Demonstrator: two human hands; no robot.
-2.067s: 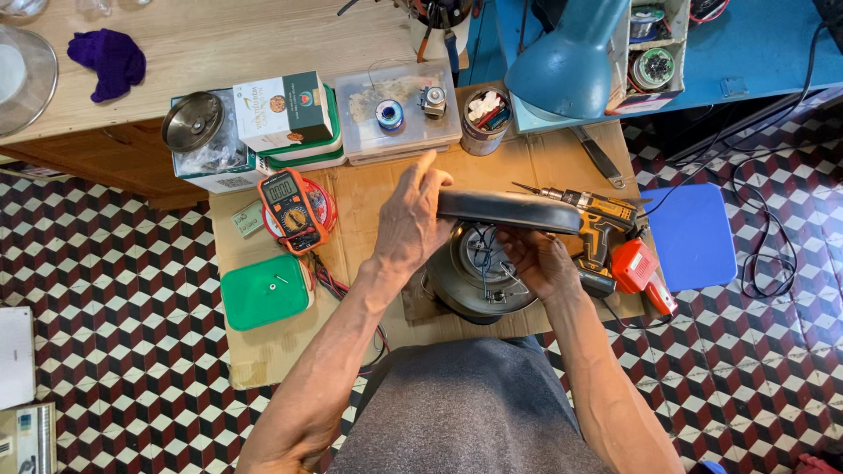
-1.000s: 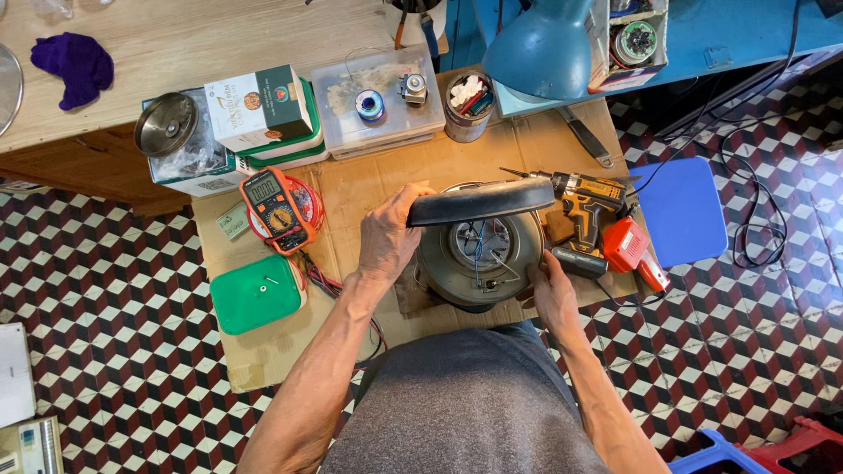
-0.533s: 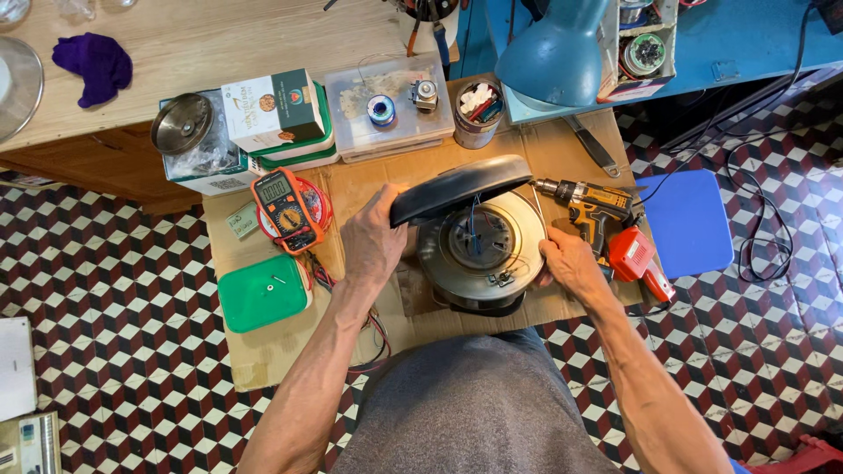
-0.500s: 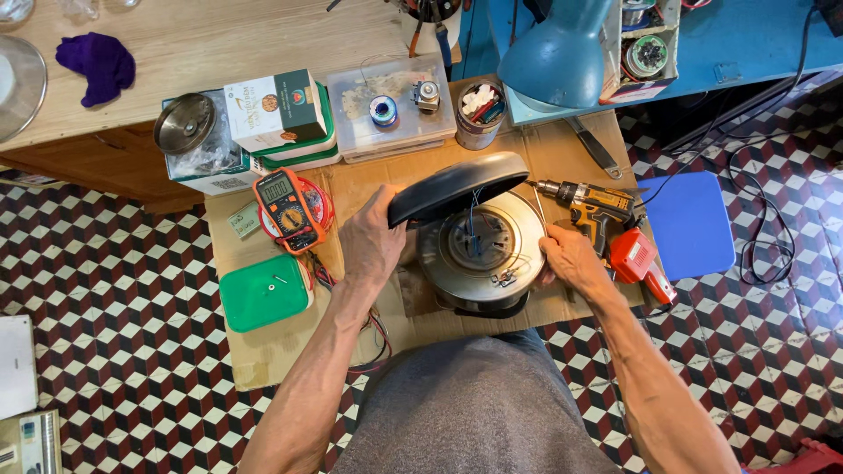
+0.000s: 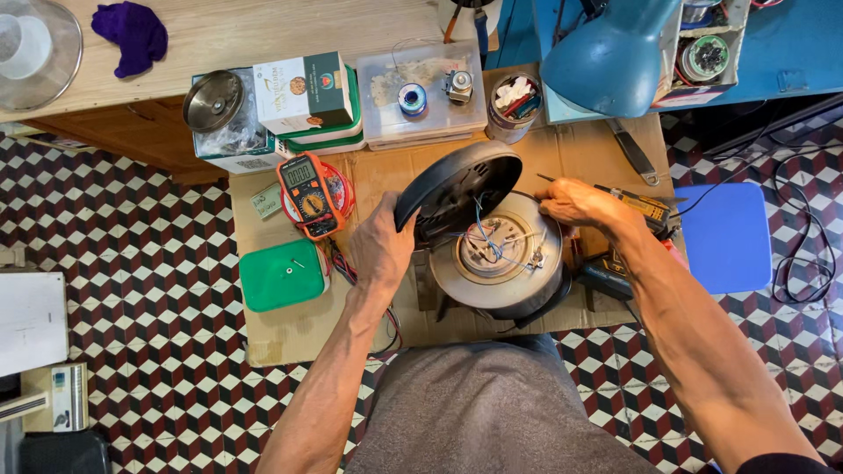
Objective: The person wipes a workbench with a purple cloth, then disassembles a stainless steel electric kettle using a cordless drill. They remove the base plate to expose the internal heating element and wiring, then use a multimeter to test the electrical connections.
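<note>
A round cooking appliance (image 5: 518, 285) lies upside down on the cardboard-covered stool (image 5: 290, 333), its metal underside and wires showing. My left hand (image 5: 382, 248) grips the black bottom cover (image 5: 452, 189) by its left edge and tilts it up and away from the body; thin wires still run between the two. My right hand (image 5: 575, 200) rests at the upper right rim of the appliance, fingers curled by the cover's edge; whether it pinches anything is unclear. A cordless drill (image 5: 628, 241) lies just to its right, partly under my forearm.
An orange multimeter (image 5: 306, 193) and a green box lid (image 5: 283, 275) lie at the left. Boxes, a clear parts tray (image 5: 421, 101) and a cup of tools (image 5: 514, 101) stand at the back. A blue lamp (image 5: 610, 57) hangs overhead. A blue stool (image 5: 724, 237) stands to the right.
The black cover has been swung from lying flat across the appliance to standing tilted open, exposing the wiring. My right hand moved from the lower right side up to the rim.
</note>
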